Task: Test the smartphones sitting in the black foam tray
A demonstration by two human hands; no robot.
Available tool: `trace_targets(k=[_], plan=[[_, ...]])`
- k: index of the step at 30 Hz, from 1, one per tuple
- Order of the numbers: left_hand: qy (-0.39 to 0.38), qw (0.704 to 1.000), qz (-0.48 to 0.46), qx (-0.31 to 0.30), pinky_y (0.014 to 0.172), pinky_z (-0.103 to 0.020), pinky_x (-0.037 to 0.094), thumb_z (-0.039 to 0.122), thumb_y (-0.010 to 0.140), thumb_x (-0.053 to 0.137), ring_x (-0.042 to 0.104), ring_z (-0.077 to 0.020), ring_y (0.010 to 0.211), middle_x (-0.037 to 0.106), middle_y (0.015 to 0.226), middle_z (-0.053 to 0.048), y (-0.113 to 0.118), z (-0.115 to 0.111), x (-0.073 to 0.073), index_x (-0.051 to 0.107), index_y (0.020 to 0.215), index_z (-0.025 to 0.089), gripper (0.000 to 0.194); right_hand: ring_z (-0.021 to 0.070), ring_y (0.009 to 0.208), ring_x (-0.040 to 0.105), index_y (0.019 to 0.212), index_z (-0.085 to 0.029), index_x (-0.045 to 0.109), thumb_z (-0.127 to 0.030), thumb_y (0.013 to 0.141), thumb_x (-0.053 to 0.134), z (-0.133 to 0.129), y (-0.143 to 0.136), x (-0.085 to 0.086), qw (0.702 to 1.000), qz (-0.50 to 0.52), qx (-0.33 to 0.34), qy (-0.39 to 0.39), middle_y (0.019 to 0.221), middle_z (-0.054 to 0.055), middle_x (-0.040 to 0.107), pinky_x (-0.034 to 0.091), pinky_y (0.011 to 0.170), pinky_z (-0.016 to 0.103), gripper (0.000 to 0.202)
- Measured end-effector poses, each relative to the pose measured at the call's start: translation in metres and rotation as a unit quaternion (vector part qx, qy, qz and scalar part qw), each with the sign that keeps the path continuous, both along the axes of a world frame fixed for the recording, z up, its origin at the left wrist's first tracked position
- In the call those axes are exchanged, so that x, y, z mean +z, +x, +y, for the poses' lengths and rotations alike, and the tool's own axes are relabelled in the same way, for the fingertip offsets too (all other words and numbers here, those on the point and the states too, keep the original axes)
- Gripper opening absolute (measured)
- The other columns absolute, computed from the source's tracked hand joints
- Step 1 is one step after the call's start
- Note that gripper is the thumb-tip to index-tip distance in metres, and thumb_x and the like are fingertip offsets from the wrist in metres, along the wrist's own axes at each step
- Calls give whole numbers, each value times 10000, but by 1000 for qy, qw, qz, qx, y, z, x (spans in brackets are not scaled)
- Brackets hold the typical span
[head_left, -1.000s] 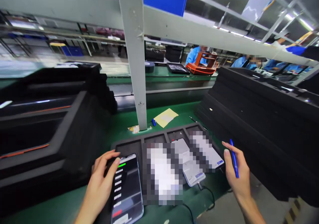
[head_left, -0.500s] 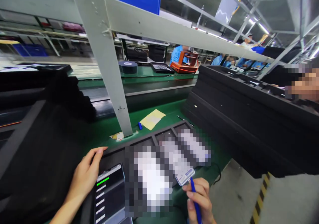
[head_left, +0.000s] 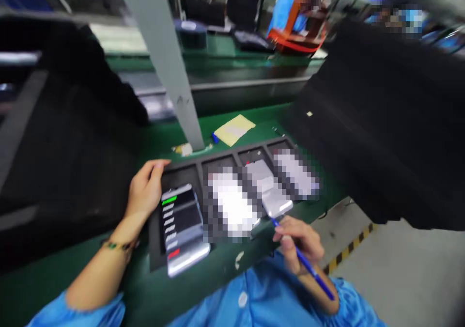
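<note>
A black foam tray [head_left: 155,254] with several compartments lies slanted on the green bench. My left hand [head_left: 145,191] grips its far left corner, fingers curled over the rim. In the leftmost compartment lies a phone [head_left: 187,223] with a dark lit screen showing a green bar and pale lines. Three more flat phone-like devices sit to its right, largely pixelated. My right hand [head_left: 300,242] is closed round a blue pen [head_left: 314,273]. The pen's tip is at the near end of the third device [head_left: 278,201]; whether it touches cannot be made out.
A yellow sheet [head_left: 235,129] lies behind the tray, with a small blue object beside it. A grey post [head_left: 181,94] rises behind the tray's left part. Tall black stacks stand left [head_left: 72,147] and right [head_left: 381,123]. Across the bench, a person in blue is near an orange fixture [head_left: 298,38].
The view has tilted downward, bringing my blue sleeves and more of the tray into sight. My left hand stays at the tray corner; my right hand keeps the pen near the third device.
</note>
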State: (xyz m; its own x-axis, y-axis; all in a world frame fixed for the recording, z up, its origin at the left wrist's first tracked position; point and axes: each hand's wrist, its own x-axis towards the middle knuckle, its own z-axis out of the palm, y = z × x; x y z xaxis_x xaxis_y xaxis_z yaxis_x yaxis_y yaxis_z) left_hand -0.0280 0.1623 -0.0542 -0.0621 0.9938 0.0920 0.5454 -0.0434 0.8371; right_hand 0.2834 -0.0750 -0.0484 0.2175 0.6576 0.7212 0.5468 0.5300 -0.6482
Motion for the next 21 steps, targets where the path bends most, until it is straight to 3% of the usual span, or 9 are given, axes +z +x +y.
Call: trace_targets(k=[2,4,7,13,21], plan=[[6,1000,4,-6,1022,-327,504,567,1072,461,684,-227,1142,794,1195,-42,2,-1,-1,783,1166,188,506,131,516,660,1019,-242,682,-221,1075,622,4,-2,22,989,77,19,-121,665,-37,691,552,530,269,85],[7,1000,5,-5,958,-280,479,483,1115,477,658,-173,1052,788,1126,-26,4,-2,-2,791,1176,148,463,122,481,661,986,-239,632,-263,1079,665,12,-4,39,957,140,41,-250,684,-33,728,526,467,235,101],[11,1000,-1,2,835,-264,424,387,1161,453,609,-125,918,762,1037,-11,6,-4,1,803,1186,116,443,126,459,665,886,-243,570,-337,1033,765,21,-6,53,921,156,64,-351,665,-22,743,507,426,220,261],[13,1000,-8,1,827,-270,388,403,1189,408,589,-102,936,742,1042,-15,11,-10,10,791,1225,37,531,107,415,602,743,-252,481,-310,1002,804,30,-6,52,918,106,71,-376,552,-57,645,474,435,225,417],[-3,1000,24,0,866,-279,385,408,1190,355,609,-89,999,743,1079,18,15,-12,17,770,1256,13,576,108,421,597,736,-257,455,-293,1027,759,35,-4,51,917,72,91,-381,554,-61,616,469,442,244,422]])
